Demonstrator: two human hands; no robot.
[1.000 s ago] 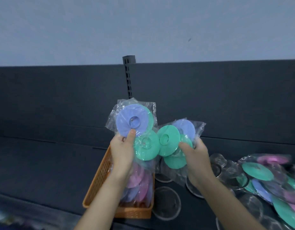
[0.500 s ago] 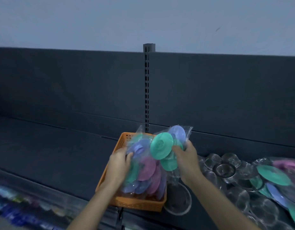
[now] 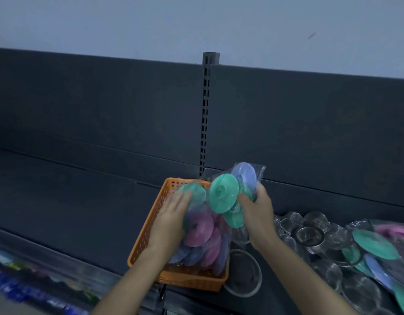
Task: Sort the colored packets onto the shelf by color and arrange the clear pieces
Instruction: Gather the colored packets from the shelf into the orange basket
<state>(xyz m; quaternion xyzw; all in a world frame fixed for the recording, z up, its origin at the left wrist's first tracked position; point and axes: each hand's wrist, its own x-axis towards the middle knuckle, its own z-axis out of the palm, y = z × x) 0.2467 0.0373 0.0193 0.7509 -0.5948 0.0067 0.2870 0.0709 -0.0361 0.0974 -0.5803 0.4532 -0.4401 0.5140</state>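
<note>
Over the orange basket (image 3: 144,235), left hand (image 3: 171,220) has flattened onto lowered packet (image 3: 199,228); right hand (image 3: 258,212) grips raised packet (image 3: 223,196).

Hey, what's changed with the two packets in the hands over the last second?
The left hand lowered its blue-and-green packet into the orange basket and now rests straight fingers on it instead of gripping it. The right hand still grips its green-and-blue packet, raised beside the basket. The clear pieces and the packet pile on the shelf stayed put.
</note>
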